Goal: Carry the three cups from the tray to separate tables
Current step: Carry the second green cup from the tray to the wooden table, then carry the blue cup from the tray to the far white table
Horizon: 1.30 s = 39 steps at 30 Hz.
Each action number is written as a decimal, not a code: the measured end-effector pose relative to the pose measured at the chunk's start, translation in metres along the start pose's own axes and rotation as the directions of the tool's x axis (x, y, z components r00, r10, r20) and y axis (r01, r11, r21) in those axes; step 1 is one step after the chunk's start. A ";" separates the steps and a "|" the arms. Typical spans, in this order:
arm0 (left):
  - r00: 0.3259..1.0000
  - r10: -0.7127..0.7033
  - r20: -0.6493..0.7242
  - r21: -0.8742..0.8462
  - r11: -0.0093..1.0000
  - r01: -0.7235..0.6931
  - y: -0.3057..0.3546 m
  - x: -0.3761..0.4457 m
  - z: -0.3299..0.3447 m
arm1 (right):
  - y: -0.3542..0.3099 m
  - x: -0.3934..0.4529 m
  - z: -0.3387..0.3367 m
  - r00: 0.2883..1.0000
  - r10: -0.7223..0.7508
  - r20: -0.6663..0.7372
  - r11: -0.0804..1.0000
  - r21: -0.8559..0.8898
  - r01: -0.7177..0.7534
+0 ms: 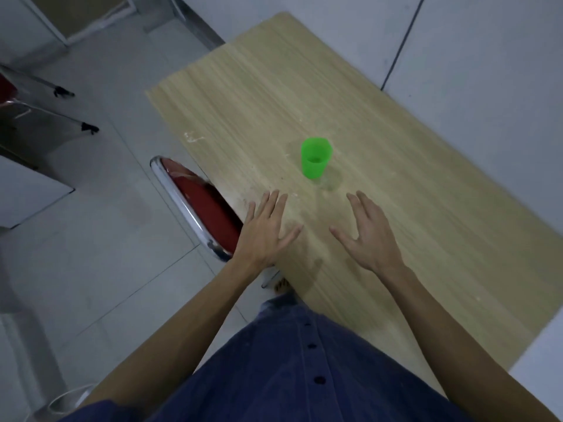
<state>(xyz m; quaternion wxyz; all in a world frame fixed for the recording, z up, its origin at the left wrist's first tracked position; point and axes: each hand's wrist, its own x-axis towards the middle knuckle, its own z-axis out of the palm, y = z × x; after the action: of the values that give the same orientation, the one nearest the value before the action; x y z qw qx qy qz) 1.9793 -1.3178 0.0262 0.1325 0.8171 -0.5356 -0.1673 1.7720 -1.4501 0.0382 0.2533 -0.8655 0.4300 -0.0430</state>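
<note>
A green plastic cup [316, 158] stands upright near the middle of a light wooden table [259, 95]. My left hand [265, 233] hovers over the table's near-left edge, fingers spread, holding nothing. My right hand [367, 236] is beside it over the tabletop, fingers also apart and empty. Both hands are a short way in front of the cup and do not touch it. No tray and no other cups are in view.
A red-seated chair with a chrome rim [198, 208] is tucked at the table's left side. Metal chair legs [76, 126] stand on the tiled floor at far left. A white wall [472, 71] borders the table on the right.
</note>
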 end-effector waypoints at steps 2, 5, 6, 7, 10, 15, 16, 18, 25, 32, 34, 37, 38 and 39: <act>1.000 0.018 -0.021 0.004 1.000 -0.018 0.013 -0.027 0.002 | 0.003 -0.031 -0.009 1.000 -0.020 -0.013 0.999 -0.027 0.020; 0.998 0.035 -0.057 0.013 0.999 -0.034 0.029 -0.067 0.011 | 0.010 -0.075 -0.016 0.999 -0.039 -0.018 0.998 -0.046 0.038; 0.997 0.041 -0.068 0.020 0.999 -0.040 0.034 -0.081 0.013 | 0.012 -0.090 -0.017 0.999 -0.037 -0.016 0.998 -0.044 0.036; 0.996 0.045 -0.071 0.024 0.999 -0.044 0.039 -0.094 0.015 | 0.014 -0.105 -0.020 0.999 -0.032 -0.016 0.999 -0.044 0.032; 0.996 0.063 -0.056 -0.007 0.998 -0.064 0.057 -0.136 0.019 | 0.017 -0.155 -0.027 1.000 -0.014 -0.028 0.999 -0.039 0.013; 0.992 0.110 -0.063 -0.053 0.992 -0.114 0.088 -0.204 0.021 | 0.019 -0.242 -0.037 0.998 0.022 -0.058 1.000 -0.008 -0.023; 0.990 0.120 -0.072 -0.066 0.990 -0.125 0.093 -0.217 0.022 | 0.019 -0.259 -0.037 0.998 0.024 -0.066 1.000 -0.006 -0.025; 0.986 0.145 -0.083 -0.074 0.986 -0.151 0.100 -0.241 0.024 | 0.019 -0.289 -0.036 0.996 0.030 -0.083 1.000 -0.006 -0.030; 0.960 0.276 -0.032 -0.065 0.958 -0.278 0.119 -0.323 0.038 | 0.015 -0.400 -0.021 0.978 0.116 -0.173 0.993 0.043 -0.110; 0.878 0.476 0.053 -0.067 0.879 -0.473 0.141 -0.411 0.070 | 0.018 -0.543 0.010 0.904 0.294 -0.311 0.955 0.137 -0.264; 0.847 0.524 0.084 -0.060 0.852 -0.521 0.155 -0.438 0.080 | 0.020 -0.588 0.018 0.873 0.344 -0.347 0.939 0.150 -0.310; 0.777 0.611 0.151 -0.091 0.791 -0.604 0.185 -0.481 0.097 | 0.021 -0.663 0.027 0.808 0.447 -0.385 0.895 0.199 -0.400; 0.743 0.647 0.174 -0.109 0.762 -0.638 0.197 -0.495 0.104 | 0.021 -0.688 0.030 0.777 0.484 -0.404 0.875 0.218 -0.432; 0.706 0.681 0.192 -0.124 0.731 -0.671 0.210 -0.507 0.111 | 0.022 -0.714 0.031 0.742 0.518 -0.425 0.855 0.233 -0.463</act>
<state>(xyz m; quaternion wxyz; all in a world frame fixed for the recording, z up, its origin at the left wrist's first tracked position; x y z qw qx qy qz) 1.5704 -0.9377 0.0753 0.1412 0.5366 -0.8050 -0.2102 1.3177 -0.9021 0.1027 0.1908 -0.6684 0.6879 -0.2087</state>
